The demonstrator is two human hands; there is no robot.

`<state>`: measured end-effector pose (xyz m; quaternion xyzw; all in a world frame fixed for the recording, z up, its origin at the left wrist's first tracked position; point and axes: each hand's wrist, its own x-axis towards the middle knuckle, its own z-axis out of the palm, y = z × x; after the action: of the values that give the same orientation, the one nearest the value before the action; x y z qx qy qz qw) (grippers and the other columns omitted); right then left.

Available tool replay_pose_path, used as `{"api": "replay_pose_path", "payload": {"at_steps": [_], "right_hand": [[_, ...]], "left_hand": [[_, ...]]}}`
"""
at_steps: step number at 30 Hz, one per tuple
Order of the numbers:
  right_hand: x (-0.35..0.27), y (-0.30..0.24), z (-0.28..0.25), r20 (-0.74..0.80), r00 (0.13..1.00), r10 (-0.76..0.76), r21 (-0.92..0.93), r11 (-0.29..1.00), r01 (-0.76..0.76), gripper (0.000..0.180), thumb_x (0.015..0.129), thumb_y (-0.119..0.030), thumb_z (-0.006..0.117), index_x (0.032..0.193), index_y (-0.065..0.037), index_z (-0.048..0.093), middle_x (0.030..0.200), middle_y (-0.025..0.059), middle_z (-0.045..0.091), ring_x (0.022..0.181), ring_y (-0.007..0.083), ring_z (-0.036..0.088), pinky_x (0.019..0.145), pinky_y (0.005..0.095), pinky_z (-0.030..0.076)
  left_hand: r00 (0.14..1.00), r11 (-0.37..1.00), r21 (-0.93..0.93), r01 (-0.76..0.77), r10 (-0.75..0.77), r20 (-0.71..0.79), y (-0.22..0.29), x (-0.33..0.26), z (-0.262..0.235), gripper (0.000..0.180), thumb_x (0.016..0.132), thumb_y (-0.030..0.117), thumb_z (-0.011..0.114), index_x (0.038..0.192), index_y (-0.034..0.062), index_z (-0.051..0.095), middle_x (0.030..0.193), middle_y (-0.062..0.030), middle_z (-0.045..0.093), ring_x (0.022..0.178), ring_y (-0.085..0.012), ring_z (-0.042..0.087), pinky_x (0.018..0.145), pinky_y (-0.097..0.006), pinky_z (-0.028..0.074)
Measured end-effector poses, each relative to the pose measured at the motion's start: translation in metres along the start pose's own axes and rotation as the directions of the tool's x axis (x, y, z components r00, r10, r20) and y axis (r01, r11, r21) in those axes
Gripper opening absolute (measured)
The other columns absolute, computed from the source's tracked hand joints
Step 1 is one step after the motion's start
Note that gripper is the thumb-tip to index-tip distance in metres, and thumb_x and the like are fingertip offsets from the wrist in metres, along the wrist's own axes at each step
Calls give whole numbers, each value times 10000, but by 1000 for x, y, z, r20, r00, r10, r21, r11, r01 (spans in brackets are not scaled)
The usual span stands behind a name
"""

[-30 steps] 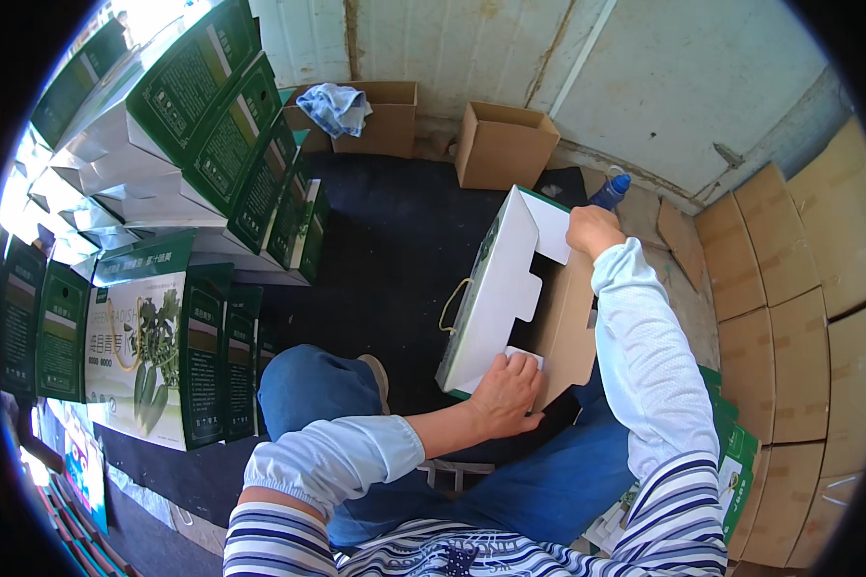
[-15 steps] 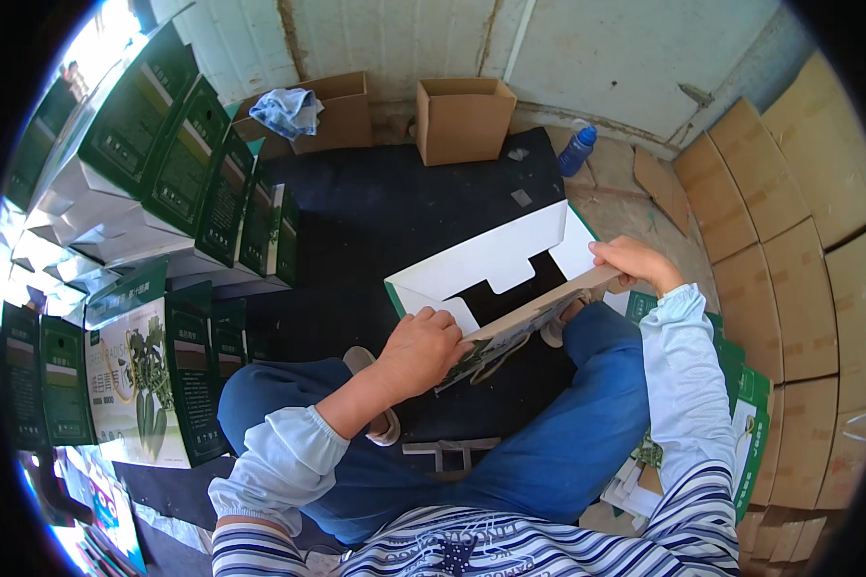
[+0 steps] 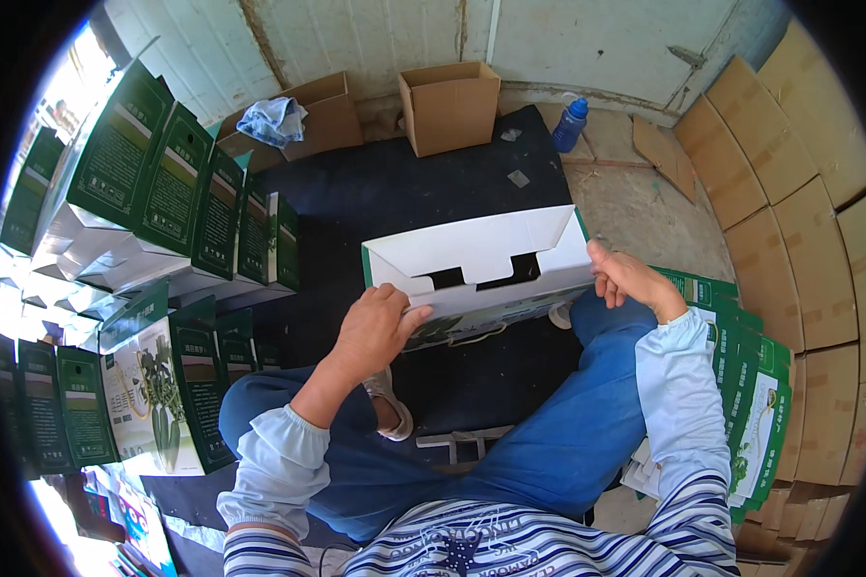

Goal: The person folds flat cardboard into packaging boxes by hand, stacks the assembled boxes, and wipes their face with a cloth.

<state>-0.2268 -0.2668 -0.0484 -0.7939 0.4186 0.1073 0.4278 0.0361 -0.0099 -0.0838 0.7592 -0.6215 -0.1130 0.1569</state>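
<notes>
1. Left hand [image 3: 373, 325] here, its grip closed on the near-left corner of the open white-and-green box [image 3: 483, 237].
2. Right hand [image 3: 635, 281]: grip loosely open, empty, fingers half-curled beside the box's right end.
3. The box spans toward the black mat's [image 3: 351, 202] right edge.
4. Brown carton [image 3: 452, 117] at its far edge.

White glare floods the left — edges bend, corners go black.

Pale elasticated oversleeves [image 3: 683, 399], navy-and-white striped shirt [image 3: 471, 539], blue trousers [image 3: 558, 413], light shoe [image 3: 392, 406]
</notes>
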Motion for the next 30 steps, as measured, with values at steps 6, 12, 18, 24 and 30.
{"api": "replay_pose_path", "payload": {"at_steps": [6, 12, 18, 24, 30], "right_hand": [[3, 3, 40, -352, 905, -240, -355, 929, 108, 642, 735, -566, 579, 1058, -12, 547, 872, 176, 591, 675, 265, 599, 586, 354, 474], [4, -10, 68, -112, 674, -730, -715, 530, 455, 677, 676, -340, 728, 1257, -123, 458, 1259, 159, 435, 1179, 331, 388, 962, 396, 355], [15, -3, 68, -81, 710, -699, -681, 559, 473, 560, 710, -323, 698, 1206, -129, 522, 1246, 131, 463, 1148, 317, 418, 939, 387, 375], [25, -2, 66, 12, 763, -646, -648, 576, 499, 512, 740, -344, 665, 1189, -127, 549, 1222, 125, 507, 1118, 294, 452, 929, 381, 376], [27, -1, 66, -41, 717, -696, -625, 577, 525, 438, 755, -344, 651, 1123, -116, 589, 1161, 120, 543, 1083, 284, 477, 901, 379, 391]], "left_hand": [[950, 972, -65, 225, -234, -208, 18, 10, 28, 498, 845, 241, 542, 1247, -20, 407, 1114, -199, 513, 916, -342, 538, 786, -409, 442], [942, 898, 423, -119, 237, -238, 13, 9, 38, 614, 788, 291, 596, 1244, -67, 395, 1240, -231, 422, 1115, -341, 434, 941, -425, 342], [970, 940, 284, -190, 224, -92, 17, 7, 43, 624, 824, 420, 529, 1225, -45, 417, 1268, -216, 411, 1161, -353, 394, 985, -433, 298], [979, 956, 215, -200, 203, 7, 12, 12, 44, 570, 846, 401, 513, 1196, -42, 438, 1226, -206, 461, 1120, -334, 432, 971, -414, 315], [980, 968, 174, -181, 193, -57, 14, 12, 43, 539, 823, 377, 551, 1166, -28, 457, 1169, -189, 473, 1102, -335, 428, 939, -419, 338]]}}
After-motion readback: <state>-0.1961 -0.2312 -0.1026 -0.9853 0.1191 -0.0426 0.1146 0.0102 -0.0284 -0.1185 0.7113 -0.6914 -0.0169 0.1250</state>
